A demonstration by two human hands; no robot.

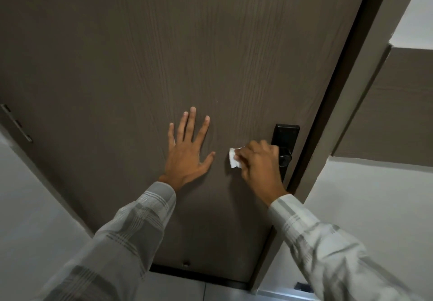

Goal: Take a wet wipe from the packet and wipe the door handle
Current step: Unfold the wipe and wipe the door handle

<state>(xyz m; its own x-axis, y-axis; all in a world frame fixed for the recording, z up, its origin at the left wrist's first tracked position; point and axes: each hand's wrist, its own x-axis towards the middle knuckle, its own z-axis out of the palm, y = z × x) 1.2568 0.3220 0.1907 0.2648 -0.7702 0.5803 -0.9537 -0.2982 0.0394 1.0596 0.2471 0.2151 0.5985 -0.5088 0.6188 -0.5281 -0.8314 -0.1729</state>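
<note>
A dark brown wood-grain door (140, 55) fills most of the view. Its black lock plate (286, 134) sits at the right edge, with a round black hub (285, 159) below it. My right hand (259, 163) is closed over the lever of the handle, hiding it, and grips a white wet wipe (233, 158) whose end sticks out to the left of my fingers. My left hand (187, 151) lies flat on the door with fingers spread, left of the handle. The wipe packet is not in view.
A dark door frame (337, 94) runs along the door's right edge, with a pale wall (375, 207) beyond it. A metal hinge (16, 122) shows at the far left. A small door stop (186, 264) sits near the door's bottom above grey floor tiles (178, 289).
</note>
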